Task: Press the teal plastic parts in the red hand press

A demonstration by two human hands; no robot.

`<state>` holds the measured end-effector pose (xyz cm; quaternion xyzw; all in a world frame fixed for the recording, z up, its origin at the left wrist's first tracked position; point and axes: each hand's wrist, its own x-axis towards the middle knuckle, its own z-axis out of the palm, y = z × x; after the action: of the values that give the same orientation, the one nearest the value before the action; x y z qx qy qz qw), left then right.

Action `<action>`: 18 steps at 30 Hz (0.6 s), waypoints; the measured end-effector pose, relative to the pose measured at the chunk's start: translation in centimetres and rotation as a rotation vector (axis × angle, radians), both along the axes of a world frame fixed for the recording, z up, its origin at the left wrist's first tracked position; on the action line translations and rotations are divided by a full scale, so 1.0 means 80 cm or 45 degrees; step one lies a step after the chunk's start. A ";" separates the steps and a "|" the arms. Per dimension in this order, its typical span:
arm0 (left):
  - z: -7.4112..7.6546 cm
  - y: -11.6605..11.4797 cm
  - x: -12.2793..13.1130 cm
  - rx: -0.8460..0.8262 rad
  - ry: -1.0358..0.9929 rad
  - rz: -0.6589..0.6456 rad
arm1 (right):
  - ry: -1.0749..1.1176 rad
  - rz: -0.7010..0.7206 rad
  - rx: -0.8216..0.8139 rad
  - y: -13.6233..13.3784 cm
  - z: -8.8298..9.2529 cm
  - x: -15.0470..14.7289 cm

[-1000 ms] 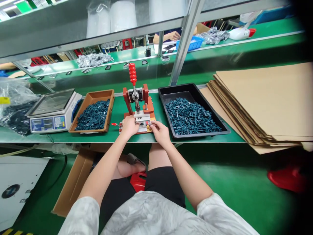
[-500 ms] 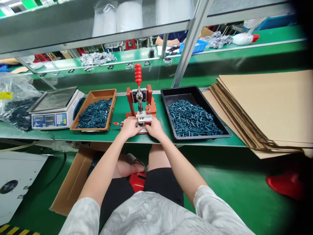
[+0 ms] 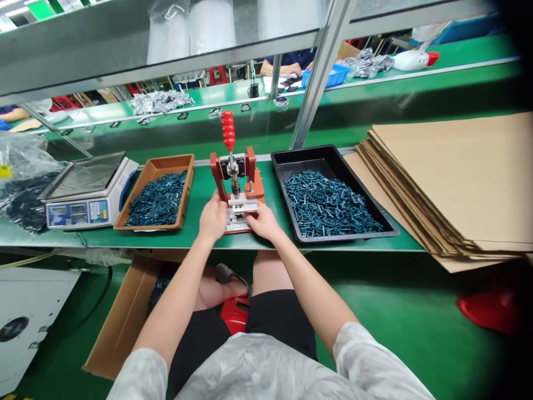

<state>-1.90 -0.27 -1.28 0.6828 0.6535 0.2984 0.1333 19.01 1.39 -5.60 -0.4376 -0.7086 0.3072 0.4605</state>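
Observation:
A hand press (image 3: 250, 189) with an orange-brown frame and an upright red ribbed handle (image 3: 228, 130) stands on the green bench in front of me. My left hand (image 3: 212, 220) is raised at the left side of its metal fixture (image 3: 242, 206), its fingers smeared by motion. At the fixture's right side, my right hand (image 3: 264, 221) has bent fingers against the metal block; whatever they pinch is hidden. A brown tray (image 3: 190, 186) of small dark teal plastic parts (image 3: 156, 200) lies to the left. To the right, a black tray (image 3: 310, 158) holds more such parts (image 3: 333, 205).
Left of the brown tray stands a weighing scale (image 3: 83, 205), beside a plastic bag (image 3: 25, 189) of dark parts. Cardboard sheets (image 3: 453, 178) are stacked at the right. A metal post (image 3: 320, 78) rises behind the press. Across the bench, a person's hand (image 3: 293, 69) is visible.
My left hand has moved left and slightly up from the front of the fixture. My right hand stays at the fixture's right side. The view has shifted slightly.

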 end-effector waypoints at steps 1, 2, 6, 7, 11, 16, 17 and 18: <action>-0.002 0.001 0.011 0.015 0.037 -0.083 | 0.031 -0.014 -0.033 0.002 -0.002 0.001; -0.004 0.001 0.019 0.054 0.054 -0.138 | 0.047 -0.032 -0.075 0.004 -0.004 0.002; -0.010 -0.004 0.017 0.139 -0.059 -0.210 | -0.022 -0.046 -0.261 0.012 -0.005 0.005; -0.008 -0.002 0.012 0.136 -0.124 -0.182 | -0.044 -0.024 -0.296 0.013 -0.003 0.006; 0.035 0.023 0.015 0.344 -0.463 -0.033 | -0.039 0.057 -0.362 0.016 -0.001 0.007; 0.162 0.049 0.073 0.729 -0.718 -0.305 | 0.035 0.070 -0.381 0.018 -0.008 0.005; 0.183 0.046 0.083 0.761 -0.721 -0.384 | 0.029 0.067 -0.386 0.018 -0.009 0.005; 0.199 0.038 0.093 0.776 -0.700 -0.447 | 0.015 0.063 -0.388 0.018 -0.008 0.004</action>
<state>5.52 2.79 14.63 0.6867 0.3503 0.6206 0.1434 19.35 2.86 -6.26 -0.4830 -0.6616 0.4251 0.3852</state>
